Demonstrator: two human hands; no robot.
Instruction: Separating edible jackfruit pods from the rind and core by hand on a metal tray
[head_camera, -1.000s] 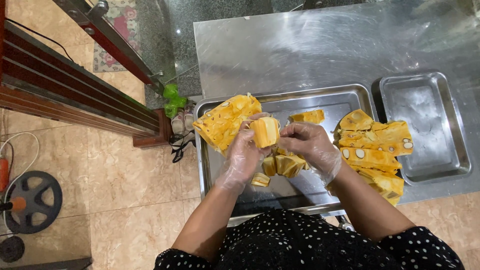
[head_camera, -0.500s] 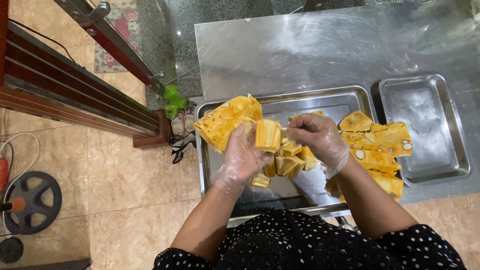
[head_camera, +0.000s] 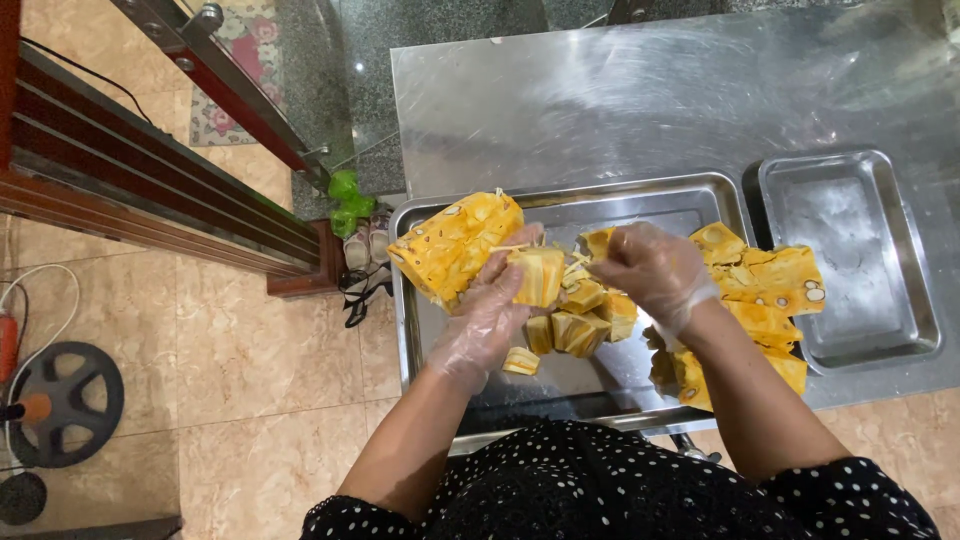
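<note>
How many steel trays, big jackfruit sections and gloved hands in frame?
Steel trays: 2, the large tray with fruit and the small tray beside it
Big jackfruit sections: 2, the left chunk and the right pile
Gloved hands: 2, left hand, right hand
Total: 6

Yellow jackfruit pod (head_camera: 540, 276), upright, pinched betw. gloved fingers, above tray
</note>
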